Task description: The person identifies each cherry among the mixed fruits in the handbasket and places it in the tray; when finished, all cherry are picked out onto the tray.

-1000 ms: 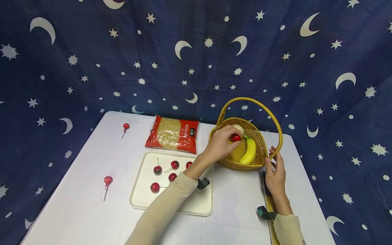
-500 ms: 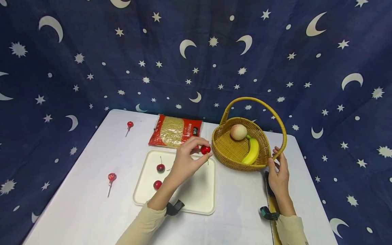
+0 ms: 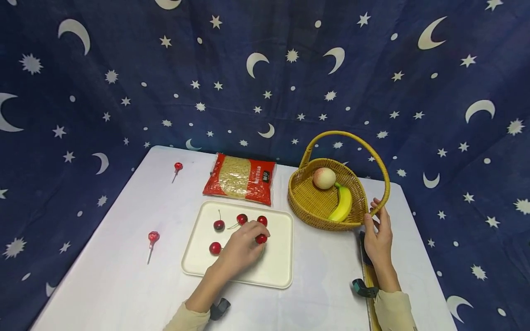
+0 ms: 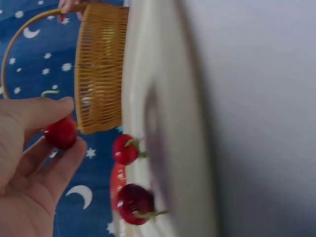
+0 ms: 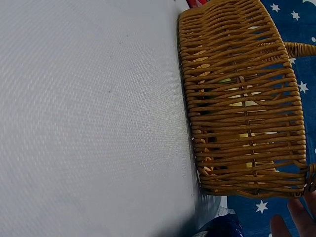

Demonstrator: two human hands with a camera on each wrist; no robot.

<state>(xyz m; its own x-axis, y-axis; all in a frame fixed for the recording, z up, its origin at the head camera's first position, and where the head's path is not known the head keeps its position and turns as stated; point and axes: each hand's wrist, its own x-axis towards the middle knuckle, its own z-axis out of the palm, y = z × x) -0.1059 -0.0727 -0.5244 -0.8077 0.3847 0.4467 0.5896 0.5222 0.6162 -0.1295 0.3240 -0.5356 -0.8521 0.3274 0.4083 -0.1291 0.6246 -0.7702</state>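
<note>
My left hand (image 3: 242,246) is over the cream tray (image 3: 273,276), pinching a red cherry (image 3: 261,238) between thumb and fingertips. Up close in the left wrist view, the pinched cherry (image 4: 61,132) shows a green curved stem. Several other cherries (image 3: 219,225) lie on the tray around the hand. To the right stands a woven basket (image 3: 310,218) with a peach (image 3: 324,178) and a banana (image 3: 342,203) inside. My right hand (image 3: 378,236) holds the basket at the foot of its handle (image 3: 383,170), thumb in front and fingers behind.
A red bag of yellow grains (image 3: 240,178) lies behind the tray. Two red lollipops (image 3: 153,236) are on the left of the white table (image 3: 107,276). A long dark and yellow object (image 3: 368,271) lies beneath the right forearm. A starry curtain (image 3: 232,55) closes off the back.
My left hand has come back from above the basket to the tray, moving left and toward me with the cherry pinched. My right hand stays at the handle's foot.
</note>
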